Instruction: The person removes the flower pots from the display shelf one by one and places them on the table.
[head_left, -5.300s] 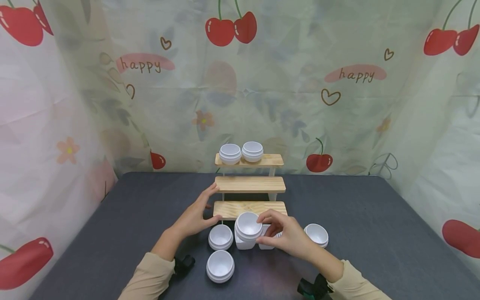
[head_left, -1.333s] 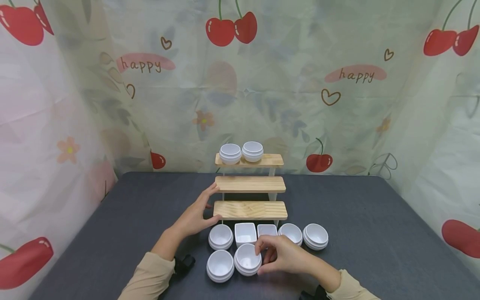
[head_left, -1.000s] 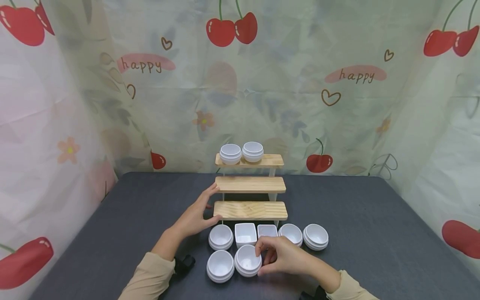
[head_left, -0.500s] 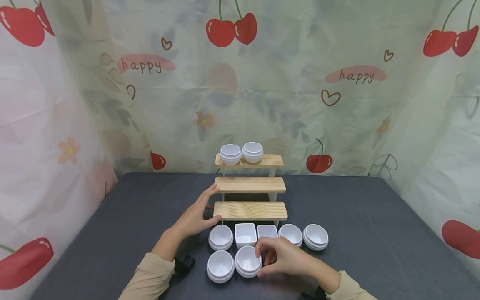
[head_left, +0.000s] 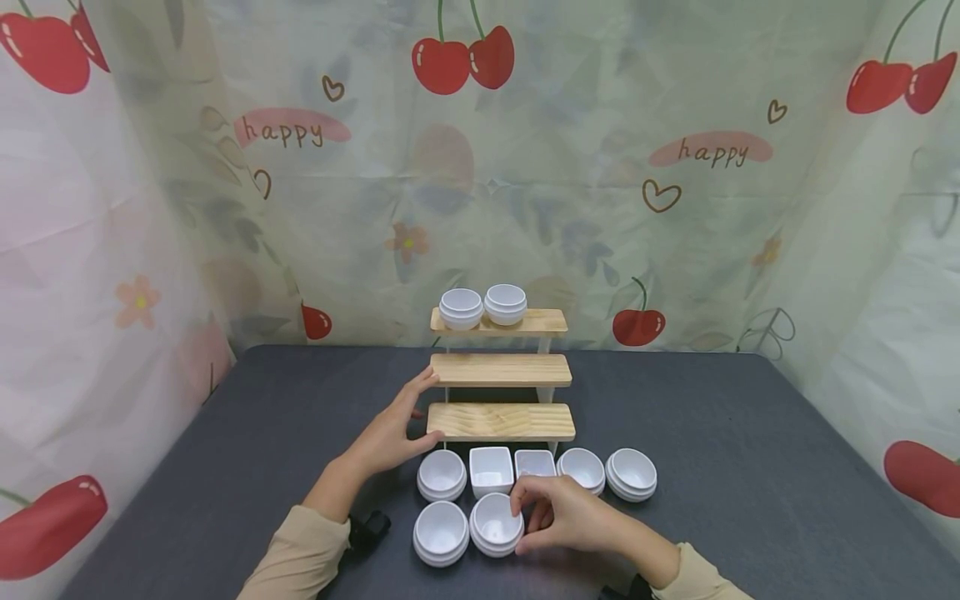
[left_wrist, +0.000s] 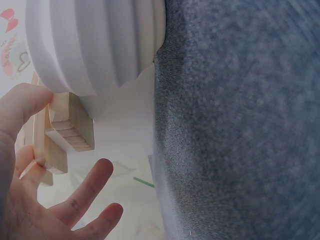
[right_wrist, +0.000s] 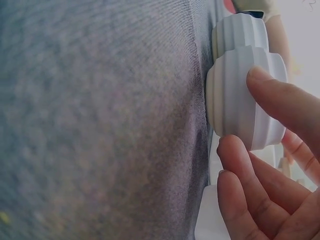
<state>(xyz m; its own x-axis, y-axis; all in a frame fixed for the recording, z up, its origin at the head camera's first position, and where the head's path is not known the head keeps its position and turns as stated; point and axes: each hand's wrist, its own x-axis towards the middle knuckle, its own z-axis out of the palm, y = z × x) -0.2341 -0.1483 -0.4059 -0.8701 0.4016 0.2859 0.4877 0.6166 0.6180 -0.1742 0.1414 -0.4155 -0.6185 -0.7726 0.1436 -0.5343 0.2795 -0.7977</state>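
My right hand (head_left: 570, 512) pinches a round white bowl (head_left: 495, 523) with ridged sides. In the right wrist view the thumb (right_wrist: 280, 97) lies on the bowl's near side, with fingers at its other side. It stands on the dark cloth, right beside a similar round bowl (head_left: 440, 533). My left hand (head_left: 390, 429) is at the left end of a three-step wooden stand, thumb at the lowest board (head_left: 501, 422) and fingertips at the middle board (head_left: 500, 370). Its other two fingers (left_wrist: 90, 190) stretch out loosely in the left wrist view.
Behind the held bowl runs a row: a round bowl (head_left: 442, 475), two square bowls (head_left: 491, 469), and two more round ones (head_left: 631, 474). Two round bowls (head_left: 506, 303) sit on the top board (head_left: 546, 321). A printed curtain (head_left: 570, 167) encloses the dark tabletop (head_left: 697, 433).
The round bowl in my right hand has come down and nearer, from over the square bowls to the front row, then slid slightly closer. My left hand has stayed at the stand.
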